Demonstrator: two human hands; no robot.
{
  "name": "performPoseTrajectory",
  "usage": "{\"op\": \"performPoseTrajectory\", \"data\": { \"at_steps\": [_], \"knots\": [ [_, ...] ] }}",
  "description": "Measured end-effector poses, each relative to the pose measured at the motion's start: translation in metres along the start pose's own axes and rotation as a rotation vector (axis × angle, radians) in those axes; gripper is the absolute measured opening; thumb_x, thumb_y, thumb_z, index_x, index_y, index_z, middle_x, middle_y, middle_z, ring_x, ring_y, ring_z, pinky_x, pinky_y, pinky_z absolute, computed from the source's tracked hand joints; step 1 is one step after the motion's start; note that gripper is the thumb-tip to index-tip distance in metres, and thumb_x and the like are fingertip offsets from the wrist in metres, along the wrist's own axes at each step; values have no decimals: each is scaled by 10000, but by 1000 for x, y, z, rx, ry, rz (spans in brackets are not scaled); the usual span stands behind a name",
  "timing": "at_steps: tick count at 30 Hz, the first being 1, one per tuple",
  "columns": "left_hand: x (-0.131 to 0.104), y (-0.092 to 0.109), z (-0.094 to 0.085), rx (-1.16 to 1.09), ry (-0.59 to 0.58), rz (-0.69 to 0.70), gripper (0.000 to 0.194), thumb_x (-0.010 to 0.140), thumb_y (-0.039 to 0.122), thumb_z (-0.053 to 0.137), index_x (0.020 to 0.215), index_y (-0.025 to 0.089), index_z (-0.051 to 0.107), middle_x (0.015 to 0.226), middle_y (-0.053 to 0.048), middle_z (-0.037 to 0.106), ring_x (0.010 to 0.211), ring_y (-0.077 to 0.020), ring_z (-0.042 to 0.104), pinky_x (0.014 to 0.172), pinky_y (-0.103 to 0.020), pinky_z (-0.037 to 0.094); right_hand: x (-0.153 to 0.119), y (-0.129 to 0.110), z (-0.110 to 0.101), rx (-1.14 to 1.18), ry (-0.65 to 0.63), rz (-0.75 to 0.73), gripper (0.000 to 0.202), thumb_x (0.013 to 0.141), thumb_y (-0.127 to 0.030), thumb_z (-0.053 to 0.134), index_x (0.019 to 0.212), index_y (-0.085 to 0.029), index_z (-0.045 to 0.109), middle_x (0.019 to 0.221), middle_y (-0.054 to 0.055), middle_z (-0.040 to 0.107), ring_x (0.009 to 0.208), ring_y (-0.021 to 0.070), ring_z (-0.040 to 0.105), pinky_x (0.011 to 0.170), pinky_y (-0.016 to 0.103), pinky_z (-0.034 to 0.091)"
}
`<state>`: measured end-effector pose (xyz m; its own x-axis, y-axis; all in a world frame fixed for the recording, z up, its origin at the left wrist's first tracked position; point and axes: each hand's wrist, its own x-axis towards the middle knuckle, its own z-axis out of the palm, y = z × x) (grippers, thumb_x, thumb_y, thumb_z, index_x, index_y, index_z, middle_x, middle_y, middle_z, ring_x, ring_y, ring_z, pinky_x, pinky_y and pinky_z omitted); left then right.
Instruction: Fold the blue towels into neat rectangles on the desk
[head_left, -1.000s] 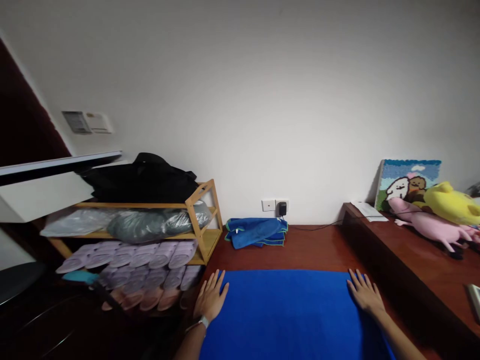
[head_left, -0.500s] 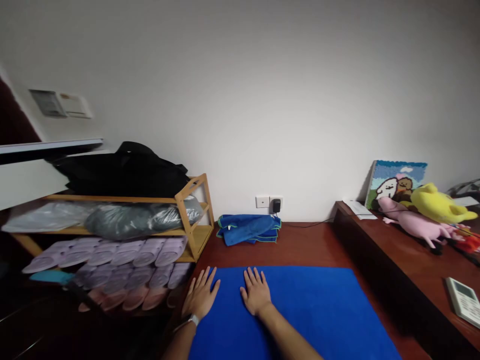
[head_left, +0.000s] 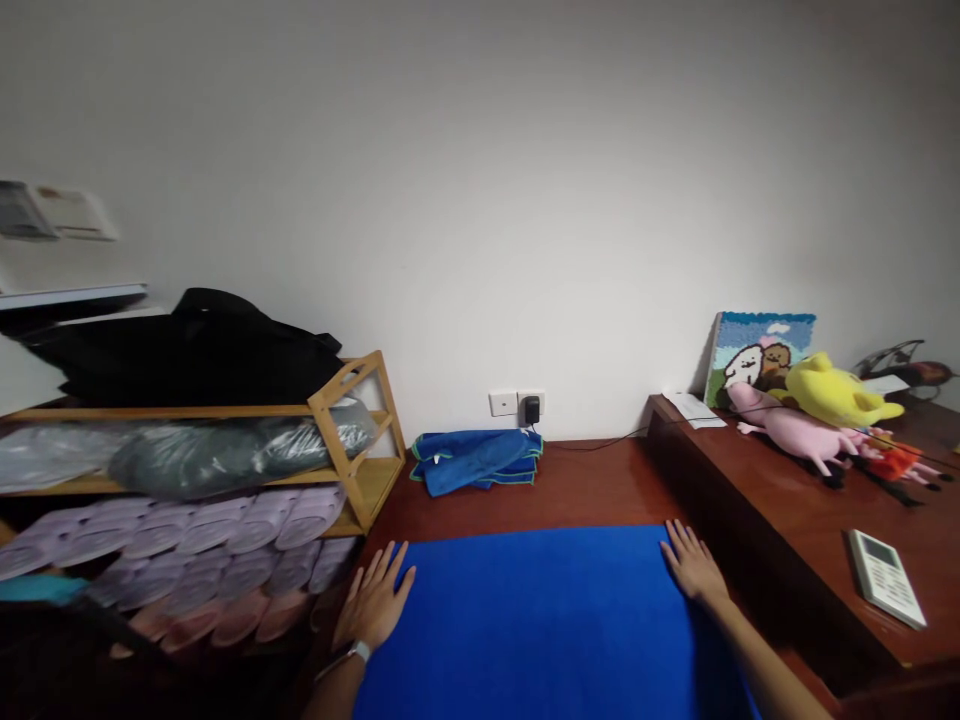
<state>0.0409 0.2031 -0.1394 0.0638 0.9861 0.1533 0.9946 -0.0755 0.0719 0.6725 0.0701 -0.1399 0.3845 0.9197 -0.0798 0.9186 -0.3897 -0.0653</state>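
A bright blue cloth lies spread over a reddish-brown wooden surface. My left hand rests flat at the cloth's far left corner, fingers spread, with a watch on the wrist. At the far right corner lies my right hand, palm down with its fingers apart. Neither hand grips anything. Behind the cloth, against the wall, sits a loosely folded pile of blue cloths with green edging.
On the left, a wooden rack holds slippers, plastic-wrapped items and a black bag. A charger is plugged in at the wall. Plush toys, a picture and a white remote occupy the raised right ledge.
My right hand has moved from the left part of the cloth to its far right corner. My left hand stays at the left corner. The view has turned slightly right.
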Motion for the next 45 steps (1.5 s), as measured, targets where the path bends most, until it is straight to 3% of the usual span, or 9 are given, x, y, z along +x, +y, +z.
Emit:
{"op": "performPoseTrajectory", "data": {
  "at_steps": [3, 16, 20, 23, 30, 34, 36, 39, 45],
  "knots": [
    [1, 0, -2, -5, -8, -7, 660, 1021, 497, 334, 1623, 226, 343, 1700, -66, 308, 1579, -258, 270, 1293, -497, 190, 7, 19, 9, 2, 32, 19, 716, 1033, -468, 175, 1657, -116, 198, 1722, 74, 183, 1594, 252, 158, 1294, 444, 179],
    [-4, 4, -6, -8, -12, -3, 660, 1026, 506, 306, 1626, 231, 336, 1703, -71, 306, 1579, -254, 269, 1292, -499, 193, 8, 13, 4, 4, -3, 24, 740, 1001, -457, 162, 1648, -105, 237, 1716, 93, 218, 1586, 262, 204, 1280, 478, 216],
    [-6, 7, -12, -2, -32, 5, 667, 1027, 510, 304, 1629, 225, 328, 1704, -77, 299, 1577, -262, 274, 1288, -505, 201, 11, -12, -8, -18, 53, 100, 727, 1008, -447, 197, 1614, -68, 331, 1680, 159, 307, 1568, 309, 263, 1273, 524, 214],
    [-9, 9, -15, 7, -24, 15, 667, 1027, 517, 308, 1626, 227, 335, 1705, -78, 298, 1577, -267, 276, 1285, -509, 201, 3, -78, -21, -5, 160, 67, 722, 1018, -399, 197, 1593, 19, 325, 1675, 214, 283, 1580, 330, 217, 1291, 507, 151],
    [-11, 10, -13, 11, -15, 7, 663, 1027, 512, 310, 1625, 228, 336, 1706, -74, 294, 1574, -265, 284, 1285, -508, 197, -81, -336, -20, 336, 21, -545, 719, 1050, -507, 214, 1642, -103, 256, 1706, 97, 232, 1591, 249, 193, 1308, 446, 153],
    [-9, 8, -9, 18, -4, 3, 660, 1025, 505, 309, 1625, 232, 337, 1703, -72, 303, 1571, -259, 292, 1284, -503, 203, -104, -398, -5, 439, -35, -701, 716, 1063, -529, 164, 1647, -121, 234, 1711, 99, 197, 1603, 235, 123, 1313, 483, 104],
    [-8, 7, -8, 13, 3, 5, 661, 1025, 505, 310, 1623, 226, 343, 1702, -71, 304, 1571, -261, 293, 1284, -505, 208, -97, -389, -3, 409, -61, -669, 711, 1063, -515, 181, 1645, -110, 230, 1709, 113, 189, 1604, 243, 114, 1310, 510, 99],
    [-7, 6, -8, 2, -3, 12, 665, 1021, 504, 321, 1621, 219, 349, 1699, -74, 309, 1569, -267, 296, 1284, -509, 212, -74, -338, -4, 342, -44, -558, 701, 1058, -497, 212, 1645, -115, 232, 1707, 110, 187, 1603, 239, 125, 1308, 506, 110],
    [-5, 4, -5, -3, 22, 9, 658, 1016, 489, 334, 1620, 229, 353, 1692, -72, 329, 1566, -265, 304, 1285, -511, 207, -27, -154, -7, 144, 13, -175, 727, 1035, -499, 237, 1643, -100, 239, 1707, 101, 222, 1596, 243, 167, 1303, 465, 127]
  ]
}}
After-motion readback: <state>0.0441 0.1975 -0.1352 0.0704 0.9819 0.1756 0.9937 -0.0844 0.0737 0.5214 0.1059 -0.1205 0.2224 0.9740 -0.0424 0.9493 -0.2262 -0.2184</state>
